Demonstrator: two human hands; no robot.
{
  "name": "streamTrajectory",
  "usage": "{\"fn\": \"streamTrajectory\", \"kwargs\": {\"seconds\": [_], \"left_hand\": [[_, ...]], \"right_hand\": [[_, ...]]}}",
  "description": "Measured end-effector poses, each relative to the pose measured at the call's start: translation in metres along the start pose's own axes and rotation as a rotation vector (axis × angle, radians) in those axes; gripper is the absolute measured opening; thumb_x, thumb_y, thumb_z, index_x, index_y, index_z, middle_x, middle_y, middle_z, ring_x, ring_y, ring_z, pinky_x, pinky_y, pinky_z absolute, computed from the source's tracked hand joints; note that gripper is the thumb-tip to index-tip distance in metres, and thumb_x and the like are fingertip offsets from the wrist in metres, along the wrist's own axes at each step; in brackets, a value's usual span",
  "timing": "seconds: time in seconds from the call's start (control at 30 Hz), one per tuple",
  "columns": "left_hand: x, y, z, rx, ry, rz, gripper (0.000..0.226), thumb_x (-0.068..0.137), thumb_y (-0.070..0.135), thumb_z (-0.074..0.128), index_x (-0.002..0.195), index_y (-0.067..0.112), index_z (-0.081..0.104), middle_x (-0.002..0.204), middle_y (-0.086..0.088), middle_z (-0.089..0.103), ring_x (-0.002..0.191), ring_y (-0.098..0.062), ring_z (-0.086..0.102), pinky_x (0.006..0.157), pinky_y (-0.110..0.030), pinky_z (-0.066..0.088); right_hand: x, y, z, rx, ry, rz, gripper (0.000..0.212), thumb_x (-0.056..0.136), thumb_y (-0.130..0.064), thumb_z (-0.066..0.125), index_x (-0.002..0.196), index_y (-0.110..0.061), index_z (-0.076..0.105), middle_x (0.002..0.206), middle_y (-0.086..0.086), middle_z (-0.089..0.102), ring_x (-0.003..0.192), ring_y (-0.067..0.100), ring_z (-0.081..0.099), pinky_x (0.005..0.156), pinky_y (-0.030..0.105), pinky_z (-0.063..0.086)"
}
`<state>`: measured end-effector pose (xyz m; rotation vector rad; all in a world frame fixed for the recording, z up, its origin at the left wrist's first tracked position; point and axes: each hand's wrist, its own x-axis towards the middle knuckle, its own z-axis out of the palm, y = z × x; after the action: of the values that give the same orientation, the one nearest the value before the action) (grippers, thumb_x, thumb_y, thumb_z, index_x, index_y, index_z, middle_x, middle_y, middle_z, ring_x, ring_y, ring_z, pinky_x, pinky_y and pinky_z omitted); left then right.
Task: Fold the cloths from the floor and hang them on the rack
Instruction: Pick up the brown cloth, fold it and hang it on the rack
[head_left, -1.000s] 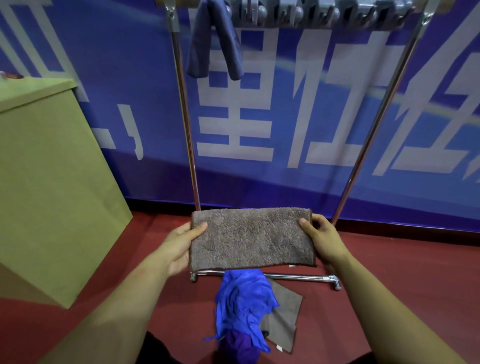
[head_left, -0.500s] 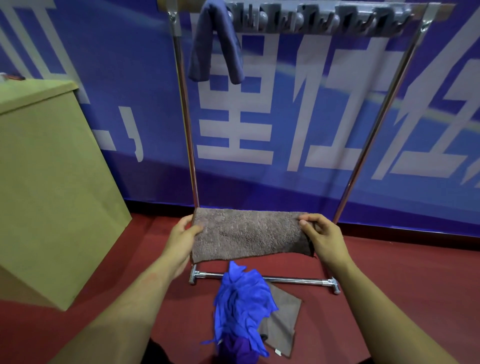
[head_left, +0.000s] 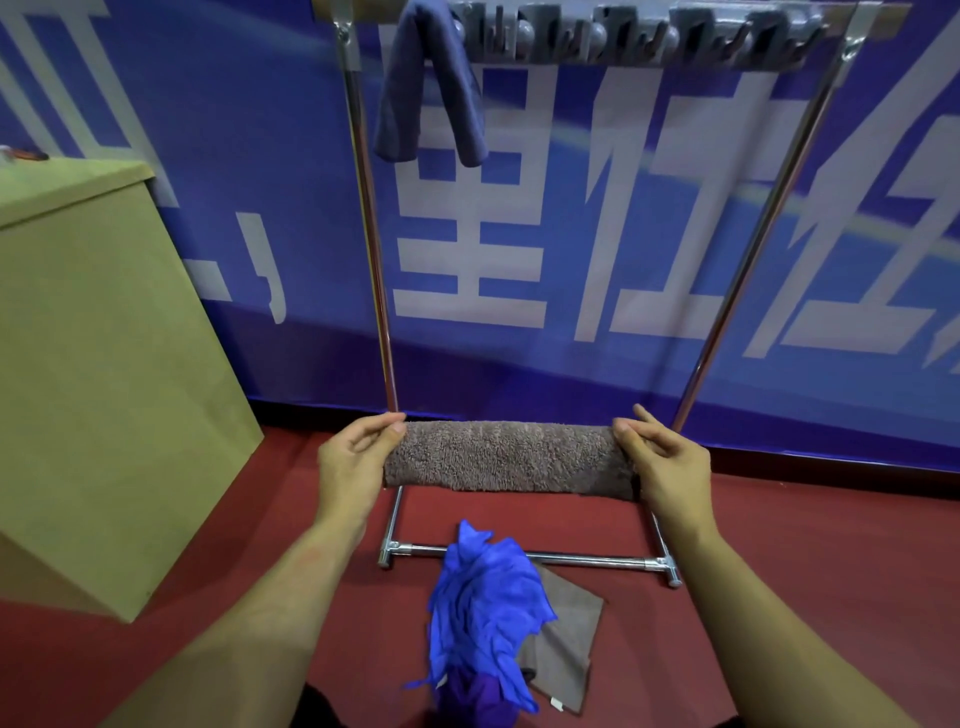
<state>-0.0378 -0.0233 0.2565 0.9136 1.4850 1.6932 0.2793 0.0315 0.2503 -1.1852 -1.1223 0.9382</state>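
Folded brown cloth held level at centre frame, in front of the rack. Left hand pinches its 9 o'clock end; right hand pinches its 3 o'clock end. Cloths counted, four: the held one; one grey-blue cloth draped over the rack's top bar at 12 o'clock; one bright blue cloth and one flat brown cloth on the red floor at 6 o'clock. Large white characters on the blue banner are only partly in view. Tan box at 9 o'clock.

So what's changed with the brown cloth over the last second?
Both hands, left hand and right hand, folded the brown cloth down into a narrower band, still pinching its ends. The blue cloth on the floor and the grey cloth on the rack stayed put.
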Motion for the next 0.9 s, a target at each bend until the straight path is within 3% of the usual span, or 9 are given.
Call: {"fn": "streamTrajectory", "kwargs": {"seconds": [0.07,0.17,0.23,0.37,0.47,0.63,0.7,0.77,0.9], "left_hand": [[-0.001,0.001,0.000,0.011,0.016,0.007,0.017,0.088,0.001,0.070,0.104,0.002,0.074,0.091,-0.004,0.076,0.078,0.000,0.071,0.076,-0.010,0.053],[0.000,0.001,-0.001,0.015,0.038,0.014,0.017,0.088,0.002,0.071,0.104,0.001,0.075,0.092,-0.006,0.076,0.080,-0.001,0.071,0.077,-0.011,0.054],[0.000,0.001,-0.001,0.000,0.043,0.005,0.016,0.087,0.003,0.071,0.103,0.002,0.075,0.091,-0.006,0.077,0.082,-0.005,0.072,0.079,-0.012,0.054],[0.001,0.000,0.000,-0.024,0.021,-0.010,0.015,0.087,0.004,0.072,0.102,0.006,0.075,0.088,0.000,0.077,0.080,-0.002,0.071,0.075,-0.010,0.053],[0.002,-0.002,-0.001,-0.039,-0.013,-0.042,0.018,0.088,0.005,0.072,0.106,0.006,0.074,0.095,-0.004,0.078,0.088,-0.008,0.072,0.081,-0.013,0.055],[0.002,-0.007,-0.003,-0.028,-0.122,-0.118,0.039,0.082,0.003,0.077,0.119,0.010,0.070,0.108,-0.010,0.076,0.106,-0.021,0.071,0.097,-0.032,0.055],[0.002,-0.010,-0.003,-0.006,-0.117,-0.126,0.043,0.079,0.001,0.080,0.119,0.013,0.070,0.109,-0.010,0.076,0.109,-0.023,0.070,0.100,-0.037,0.053],[0.003,-0.011,-0.002,0.008,-0.101,-0.121,0.043,0.077,0.001,0.081,0.117,0.014,0.071,0.110,-0.010,0.075,0.110,-0.022,0.070,0.102,-0.038,0.052],[0.005,-0.012,0.000,0.008,-0.035,-0.098,0.042,0.075,0.006,0.084,0.114,0.018,0.072,0.115,-0.011,0.072,0.111,-0.016,0.068,0.102,-0.033,0.051]], "right_hand": [[-0.001,-0.002,0.001,0.033,0.003,0.019,0.007,0.086,-0.009,0.077,0.091,-0.005,0.080,0.091,-0.009,0.078,0.115,-0.001,0.065,0.099,0.023,0.049],[-0.002,-0.007,0.002,0.027,0.019,0.026,0.009,0.086,-0.015,0.079,0.090,-0.008,0.080,0.090,0.000,0.080,0.086,0.004,0.071,0.085,0.020,0.056],[-0.002,-0.005,0.002,0.018,0.022,0.011,0.007,0.086,-0.015,0.078,0.090,-0.010,0.080,0.084,-0.003,0.079,0.079,0.004,0.070,0.076,0.015,0.056],[0.001,0.000,0.000,0.007,0.013,0.011,0.007,0.087,-0.015,0.077,0.091,-0.010,0.079,0.081,-0.007,0.078,0.077,0.001,0.069,0.076,0.014,0.055],[0.001,0.000,-0.001,0.001,-0.017,0.025,0.008,0.088,-0.014,0.076,0.095,-0.012,0.078,0.082,-0.008,0.078,0.078,0.000,0.069,0.074,0.013,0.054],[0.000,0.002,-0.001,0.029,-0.133,0.095,0.034,0.084,-0.007,0.079,0.116,-0.010,0.071,0.093,0.007,0.078,0.083,0.010,0.070,0.076,0.019,0.059],[0.000,0.002,0.000,-0.011,-0.166,0.093,0.037,0.083,-0.003,0.079,0.118,-0.009,0.068,0.075,-0.007,0.074,0.070,0.002,0.064,0.067,0.014,0.056],[0.000,0.003,0.002,-0.064,-0.131,0.060,0.035,0.083,-0.002,0.079,0.115,-0.009,0.067,0.058,-0.016,0.057,0.057,-0.002,0.049,0.056,0.007,0.044],[0.001,0.004,0.004,-0.093,-0.050,0.011,0.040,0.077,-0.011,0.086,0.114,-0.012,0.070,0.073,0.005,0.046,0.065,0.008,0.041,0.055,0.011,0.042]]}}
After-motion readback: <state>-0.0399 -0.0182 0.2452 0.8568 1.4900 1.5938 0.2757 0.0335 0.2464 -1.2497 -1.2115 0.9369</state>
